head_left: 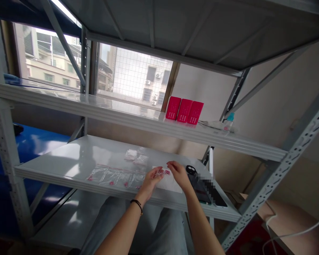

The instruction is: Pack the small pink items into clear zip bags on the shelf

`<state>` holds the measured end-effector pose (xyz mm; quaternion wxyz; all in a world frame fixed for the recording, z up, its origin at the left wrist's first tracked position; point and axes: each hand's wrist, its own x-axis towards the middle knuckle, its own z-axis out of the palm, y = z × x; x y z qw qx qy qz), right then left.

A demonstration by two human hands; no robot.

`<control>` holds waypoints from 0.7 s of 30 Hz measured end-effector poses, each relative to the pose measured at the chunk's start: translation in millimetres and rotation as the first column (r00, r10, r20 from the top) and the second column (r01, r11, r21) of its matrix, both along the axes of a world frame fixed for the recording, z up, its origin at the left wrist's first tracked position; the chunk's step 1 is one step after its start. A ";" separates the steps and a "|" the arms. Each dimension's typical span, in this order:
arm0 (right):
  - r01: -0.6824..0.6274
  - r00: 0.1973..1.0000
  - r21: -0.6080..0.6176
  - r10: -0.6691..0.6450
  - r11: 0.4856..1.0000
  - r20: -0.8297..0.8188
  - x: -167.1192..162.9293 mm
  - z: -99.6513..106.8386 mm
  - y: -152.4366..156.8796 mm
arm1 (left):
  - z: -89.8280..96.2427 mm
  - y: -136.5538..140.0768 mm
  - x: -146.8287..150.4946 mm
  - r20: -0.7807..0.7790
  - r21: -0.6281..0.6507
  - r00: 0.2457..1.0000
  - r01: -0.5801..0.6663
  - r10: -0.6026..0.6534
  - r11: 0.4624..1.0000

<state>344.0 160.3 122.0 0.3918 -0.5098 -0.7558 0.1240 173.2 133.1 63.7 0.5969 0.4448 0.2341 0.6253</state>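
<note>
My left hand [151, 180] is over the left edge of a white sheet [170, 184] on the lower shelf, fingers curled together around something small with a hint of pink. Close by on its right, my right hand [178, 173] has its fingers bent and fingertips drawn together; whatever they pinch is too small to make out. Between the hands lie small dark pink pieces [167, 172] on the sheet. To the left stretches a row of clear plastic bags [108, 175], with little pink pieces [111, 183] near their lower ends.
Behind the row sit two stacks of clear bags [131, 154]. A black tape roll [191, 170] and a dark flat device [199, 187] lie to the right. Three red boxes [184, 110] and a small blue-capped bottle [228, 123] stand on the shelf above [138, 122].
</note>
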 end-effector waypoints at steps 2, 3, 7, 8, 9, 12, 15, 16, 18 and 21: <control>0.153 0.986 -0.018 -0.152 0.988 0.063 10.6 -17.6 11.8 | -0.2 0.0 -0.2 -0.003 -0.025 1.000 -0.014 0.014 1.000; 0.197 0.976 -0.026 -0.193 0.980 0.104 14.9 -27.0 16.6 | -0.3 0.1 -0.2 -0.007 -0.027 1.000 -0.021 0.021 0.999; 0.217 0.954 -0.042 -0.203 0.975 0.219 21.7 -56.9 26.3 | -1.5 0.9 0.3 -0.001 -0.021 1.000 -0.029 0.029 0.999; 0.210 0.950 -0.040 -0.194 0.977 0.244 21.4 -60.7 26.9 | -2.0 1.3 0.4 0.004 -0.019 1.000 -0.028 0.028 0.999; 0.201 0.946 -0.036 -0.184 0.979 0.266 20.7 -63.0 27.1 | -2.6 1.6 0.4 0.007 -0.016 1.000 -0.027 0.027 1.000; 0.168 0.934 -0.016 -0.154 0.986 0.321 18.3 -63.2 27.8 | -4.0 2.2 0.4 -0.001 -0.010 1.000 -0.027 0.027 1.000; 0.138 0.924 -0.011 -0.125 0.990 0.361 17.5 -59.1 30.3 | -4.7 2.9 0.3 -0.017 -0.001 0.999 -0.029 0.029 1.000; 0.128 0.922 -0.015 -0.113 0.992 0.371 17.8 -57.6 31.6 | -4.9 3.3 0.3 -0.020 -0.001 0.999 -0.029 0.029 1.000; 0.105 0.920 -0.024 -0.088 0.994 0.383 19.3 -53.9 34.2 | -5.2 4.3 0.1 -0.022 -0.006 0.999 -0.031 0.031 0.999; 0.085 0.926 -0.021 -0.071 0.996 0.372 24.1 -44.3 34.6 | -5.6 5.8 -0.3 -0.026 -0.023 0.999 -0.033 0.032 0.999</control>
